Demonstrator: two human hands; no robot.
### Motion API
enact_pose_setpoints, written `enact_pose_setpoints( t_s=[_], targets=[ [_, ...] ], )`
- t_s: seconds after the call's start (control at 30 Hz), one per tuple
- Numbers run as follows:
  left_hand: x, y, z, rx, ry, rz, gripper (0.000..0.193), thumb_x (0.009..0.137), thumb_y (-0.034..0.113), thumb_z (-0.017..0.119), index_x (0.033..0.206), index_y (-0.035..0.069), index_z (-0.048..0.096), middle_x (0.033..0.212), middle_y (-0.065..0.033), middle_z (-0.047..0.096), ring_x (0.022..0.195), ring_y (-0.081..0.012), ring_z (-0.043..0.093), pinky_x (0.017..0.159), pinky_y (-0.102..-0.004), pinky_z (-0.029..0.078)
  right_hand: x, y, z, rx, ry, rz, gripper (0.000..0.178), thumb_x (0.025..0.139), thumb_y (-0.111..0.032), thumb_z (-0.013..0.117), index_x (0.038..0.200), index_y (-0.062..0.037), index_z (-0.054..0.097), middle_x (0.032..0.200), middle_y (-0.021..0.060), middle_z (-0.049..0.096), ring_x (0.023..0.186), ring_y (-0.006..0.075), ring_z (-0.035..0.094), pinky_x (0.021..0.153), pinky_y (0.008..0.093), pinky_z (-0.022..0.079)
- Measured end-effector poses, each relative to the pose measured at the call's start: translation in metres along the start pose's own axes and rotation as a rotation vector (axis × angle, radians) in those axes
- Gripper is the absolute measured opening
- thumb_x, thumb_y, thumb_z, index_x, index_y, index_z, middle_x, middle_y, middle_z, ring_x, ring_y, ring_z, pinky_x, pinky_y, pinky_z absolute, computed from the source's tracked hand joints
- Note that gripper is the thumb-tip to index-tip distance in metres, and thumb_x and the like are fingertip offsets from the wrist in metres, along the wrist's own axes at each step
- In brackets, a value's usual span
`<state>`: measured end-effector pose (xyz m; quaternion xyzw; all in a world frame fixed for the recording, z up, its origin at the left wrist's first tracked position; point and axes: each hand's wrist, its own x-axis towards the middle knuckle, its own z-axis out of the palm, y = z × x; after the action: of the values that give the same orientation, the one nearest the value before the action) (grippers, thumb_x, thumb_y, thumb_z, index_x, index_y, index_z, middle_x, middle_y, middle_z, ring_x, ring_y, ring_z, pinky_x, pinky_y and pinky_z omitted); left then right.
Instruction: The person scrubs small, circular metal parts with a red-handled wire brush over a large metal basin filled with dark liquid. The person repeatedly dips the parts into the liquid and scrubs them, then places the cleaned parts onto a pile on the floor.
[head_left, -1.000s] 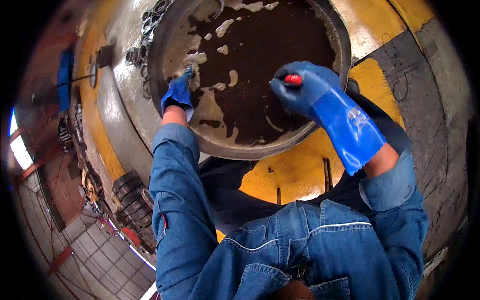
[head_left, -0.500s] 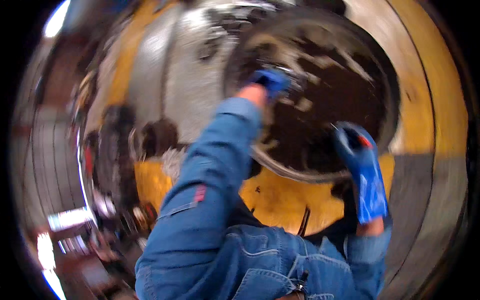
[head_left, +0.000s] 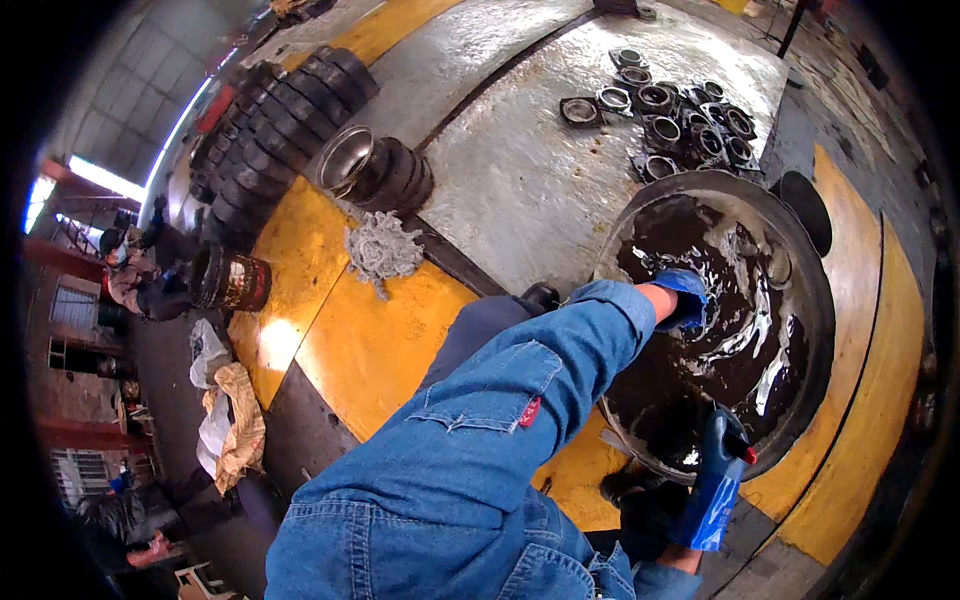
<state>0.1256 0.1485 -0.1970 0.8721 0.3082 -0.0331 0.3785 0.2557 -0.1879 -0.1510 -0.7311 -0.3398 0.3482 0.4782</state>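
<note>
A wide round tub [head_left: 826, 330] of dark liquid with pale streaks stands at the right. My left hand [head_left: 683, 298], in a blue glove, reaches into it at the liquid's surface. Its fingers are hidden, so I cannot tell whether they hold anything. At the tub's near rim is my right hand [head_left: 718, 465], in a long blue glove. Its fingers are closed around a red-ended handle [head_left: 749, 455]; whatever the handle belongs to is hidden by the glove and the dark liquid.
Several dark metal parts with round openings [head_left: 655, 98] lie on the metal sheet [head_left: 520, 180] beyond the tub. Stacked round parts [head_left: 270, 130], a grey rag bundle [head_left: 383, 250] and a dirty bucket [head_left: 232, 280] are leftward. Another person [head_left: 140, 270] is at the far left.
My view has swung left, so the tub now appears farther right and more of the floor shows. The picture is sharper. My left hand remains in the tub and my right hand at its near rim.
</note>
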Motion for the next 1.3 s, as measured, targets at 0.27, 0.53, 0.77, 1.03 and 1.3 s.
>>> enact_pose_setpoints(
  t_s=[0.27,0.53,0.77,1.03,1.3],
  targets=[
    [0.016,-0.020,-0.016,0.150,-0.045,0.086,0.030,0.076,0.031,0.079,0.093,0.006,0.082,0.088,-0.0175,0.077,0.077,-0.0300,0.073,0.073,-0.0444,0.058,0.003,-0.022,0.017,0.019,0.153,0.135,0.022,0.100,-0.012,0.074,0.122,-0.0055,0.075,0.114,0.0075,0.076,0.104,0.0160,0.070,0.096,0.0325,0.058],
    [0.018,0.013,-0.052,0.020,-0.054,-0.111,0.035,0.080,0.032,0.078,0.101,0.004,0.081,0.094,-0.0183,0.078,0.082,-0.0291,0.072,0.077,-0.0434,0.057,-0.011,-0.076,0.020,-0.166,0.267,0.099,0.027,0.101,-0.032,0.075,0.119,-0.0127,0.078,0.113,0.0105,0.079,0.105,0.0254,0.075,0.096,0.0359,0.061],
    [0.028,0.035,-0.057,0.012,-0.078,-0.137,0.038,0.084,0.034,0.077,0.107,0.003,0.080,0.099,-0.0190,0.078,0.087,-0.0283,0.072,0.081,-0.0425,0.056,-0.007,-0.079,0.029,-0.305,0.339,-0.010,0.025,0.096,-0.039,0.075,0.105,-0.0171,0.082,0.101,0.0105,0.080,0.096,0.0329,0.076,0.092,0.0422,0.061],
    [0.019,0.068,-0.058,-0.056,-0.112,-0.139,0.043,0.088,0.035,0.076,0.114,0.001,0.078,0.105,-0.0199,0.078,0.093,-0.0274,0.072,0.086,-0.0415,0.055,-0.003,-0.078,0.023,-0.303,0.338,0.106,0.032,0.097,-0.046,0.069,0.112,-0.0191,0.081,0.107,0.0094,0.080,0.102,0.0324,0.076,0.096,0.0437,0.060],
    [-0.014,0.114,-0.055,0.034,-0.073,0.030,0.034,0.093,0.026,0.069,0.117,0.004,0.078,0.105,-0.0116,0.077,0.095,-0.0253,0.068,0.083,-0.0373,0.053,-0.004,-0.085,0.008,-0.359,0.288,0.227,0.034,0.099,-0.045,0.067,0.107,-0.0144,0.079,0.103,0.0136,0.078,0.097,0.0352,0.075,0.091,0.0447,0.060]
  ],
)
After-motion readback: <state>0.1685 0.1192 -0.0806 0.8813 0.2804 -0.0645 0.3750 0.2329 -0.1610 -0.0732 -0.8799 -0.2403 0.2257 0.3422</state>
